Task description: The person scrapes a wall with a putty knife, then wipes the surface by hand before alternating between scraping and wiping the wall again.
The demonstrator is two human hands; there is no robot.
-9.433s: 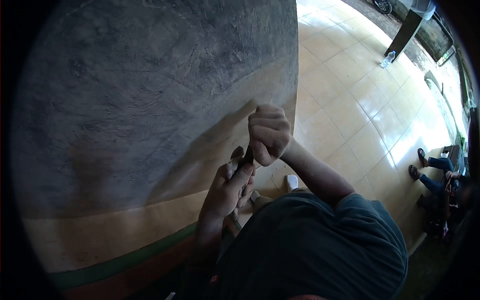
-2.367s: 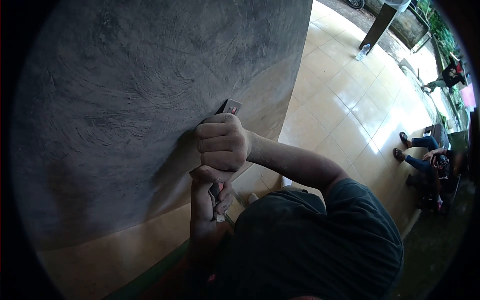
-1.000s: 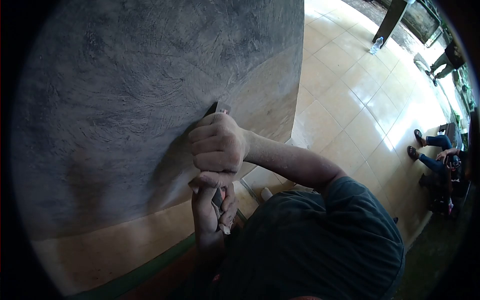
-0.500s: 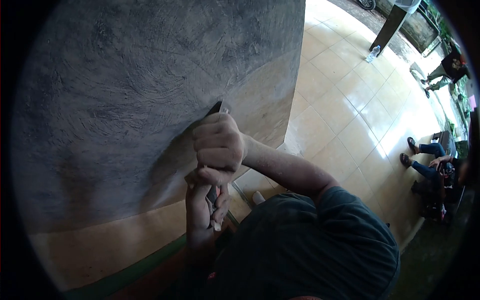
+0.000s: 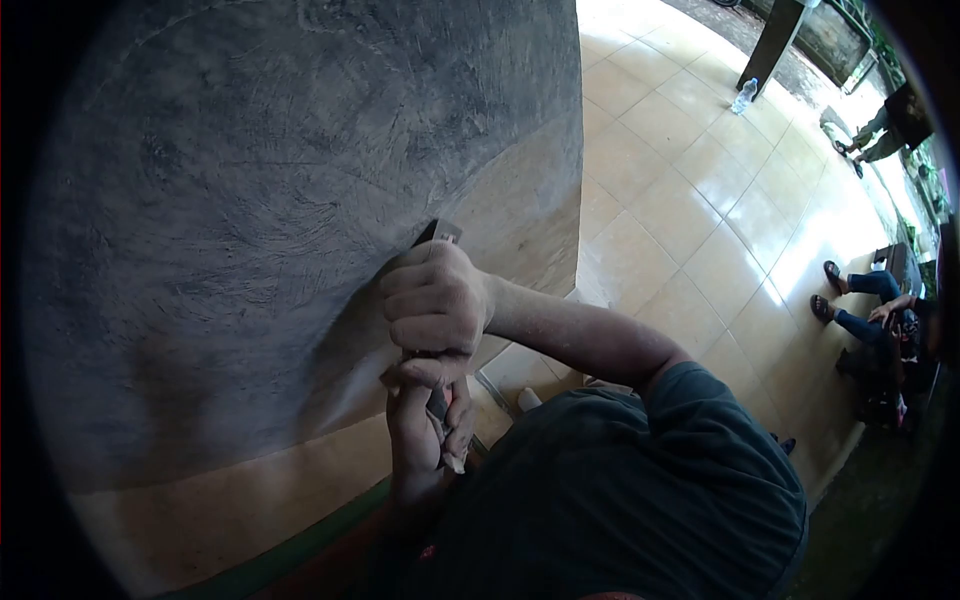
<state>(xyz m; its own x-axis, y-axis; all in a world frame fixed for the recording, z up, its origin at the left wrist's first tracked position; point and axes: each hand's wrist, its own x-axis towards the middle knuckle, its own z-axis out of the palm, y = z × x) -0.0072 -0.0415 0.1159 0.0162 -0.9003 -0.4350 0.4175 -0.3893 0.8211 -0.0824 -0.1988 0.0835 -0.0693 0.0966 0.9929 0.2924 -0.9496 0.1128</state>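
A flat metal scraper blade sticks out above my right hand, close against the grey, swirl-marked wall. The fingers of that hand are wrapped tightly round the tool. Directly below and touching it, my left hand is closed round a dark piece with a little red, seemingly the tool's handle. Part of that piece shows between the fingers, and a pale scrap pokes out at its lower end. Where the two hands meet, the tool is hidden.
Beyond the wall's right edge lies a shiny tiled floor. A clear plastic bottle stands beside a dark post. One person sits at the right; another stands farther back. A green strip runs below the wall.
The view has shifted slightly, so the wall's edge sits farther left. Both hands and the blade appear a little lower in the view, with the same grip.
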